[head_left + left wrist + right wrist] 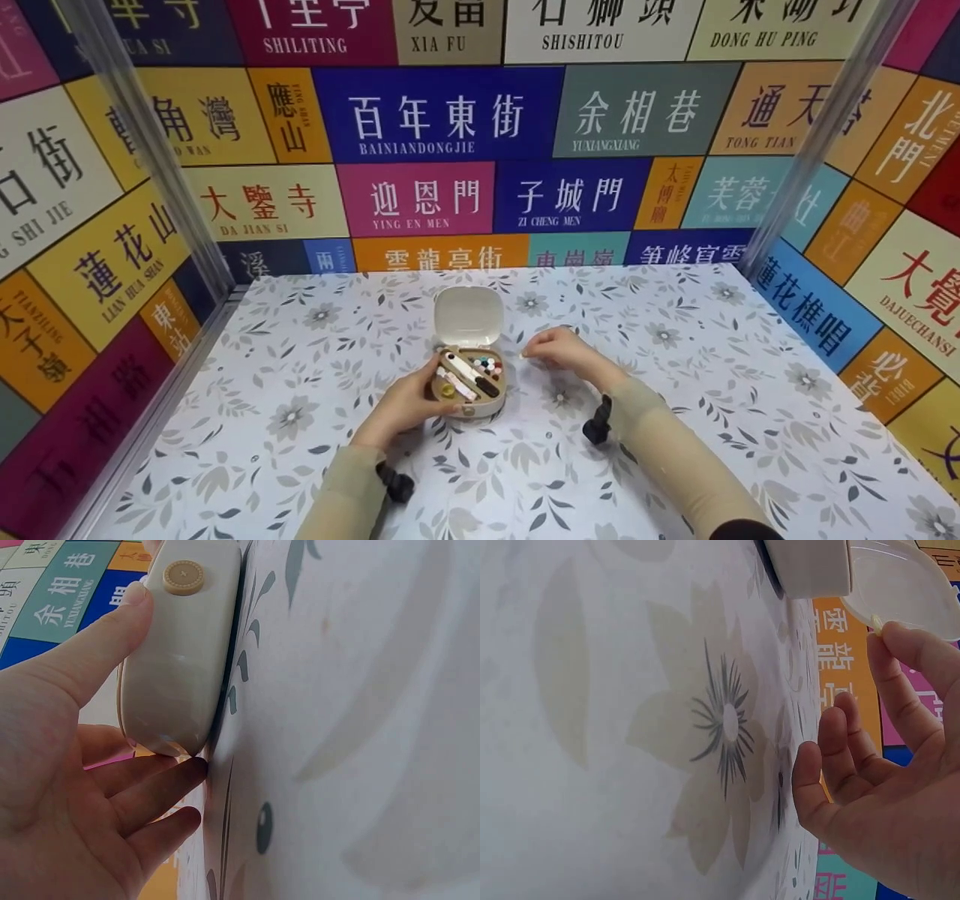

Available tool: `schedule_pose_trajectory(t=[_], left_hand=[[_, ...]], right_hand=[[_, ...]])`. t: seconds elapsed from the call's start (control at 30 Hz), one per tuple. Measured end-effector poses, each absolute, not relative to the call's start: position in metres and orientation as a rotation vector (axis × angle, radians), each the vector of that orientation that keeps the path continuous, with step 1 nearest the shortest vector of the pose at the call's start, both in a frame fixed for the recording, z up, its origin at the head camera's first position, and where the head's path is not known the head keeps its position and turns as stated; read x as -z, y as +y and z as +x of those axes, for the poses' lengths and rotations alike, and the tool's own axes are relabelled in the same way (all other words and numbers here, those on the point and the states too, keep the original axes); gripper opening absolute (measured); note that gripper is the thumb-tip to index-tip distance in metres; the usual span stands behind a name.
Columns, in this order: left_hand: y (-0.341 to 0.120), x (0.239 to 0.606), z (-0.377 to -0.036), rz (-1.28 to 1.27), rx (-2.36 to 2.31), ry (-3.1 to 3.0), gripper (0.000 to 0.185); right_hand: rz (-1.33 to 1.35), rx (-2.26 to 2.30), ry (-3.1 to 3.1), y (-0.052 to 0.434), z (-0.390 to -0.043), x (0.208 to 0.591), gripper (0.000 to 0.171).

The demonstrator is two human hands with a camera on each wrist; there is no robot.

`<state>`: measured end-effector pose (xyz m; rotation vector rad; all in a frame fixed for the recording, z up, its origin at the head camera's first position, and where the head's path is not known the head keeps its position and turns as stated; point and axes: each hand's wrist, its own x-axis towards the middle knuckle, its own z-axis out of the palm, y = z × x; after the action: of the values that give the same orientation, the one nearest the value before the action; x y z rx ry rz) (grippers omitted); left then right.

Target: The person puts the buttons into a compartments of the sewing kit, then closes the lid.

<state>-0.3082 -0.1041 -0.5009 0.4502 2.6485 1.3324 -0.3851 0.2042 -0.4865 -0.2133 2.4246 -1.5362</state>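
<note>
A small cream sewing-kit box (484, 410) stands on the table with its lid (469, 315) raised at the back. My left hand (401, 401) grips its left side, the thumb on the front rim beside a tan button (183, 577) and the fingers along the side. Inside lie a white tool with a dark end (463, 369), small coloured balls (488, 365) in the right compartment, and a yellowish round piece (448, 390) at front left. To the right of the box, my right hand (566, 350) pinches a tiny pale-yellow piece (877, 622) between thumb and forefinger; its kind is unclear.
The table's white cloth (292, 465) has a grey leaf and flower print. Panels with coloured place-name signs (439, 112) close off the back and both sides. Clear upright posts (799, 142) stand at the back corners. Black straps (598, 420) sit at both wrists.
</note>
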Motion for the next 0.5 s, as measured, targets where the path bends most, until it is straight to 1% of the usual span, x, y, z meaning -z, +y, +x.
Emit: schedule_pose_trajectory(t=[0.5], left_hand=[[-0.103,0.502,-0.309,0.443,-1.336,2.652,0.104]], right_hand=[[-0.285,1.521,2.46,0.188,-0.39,0.48,0.012]])
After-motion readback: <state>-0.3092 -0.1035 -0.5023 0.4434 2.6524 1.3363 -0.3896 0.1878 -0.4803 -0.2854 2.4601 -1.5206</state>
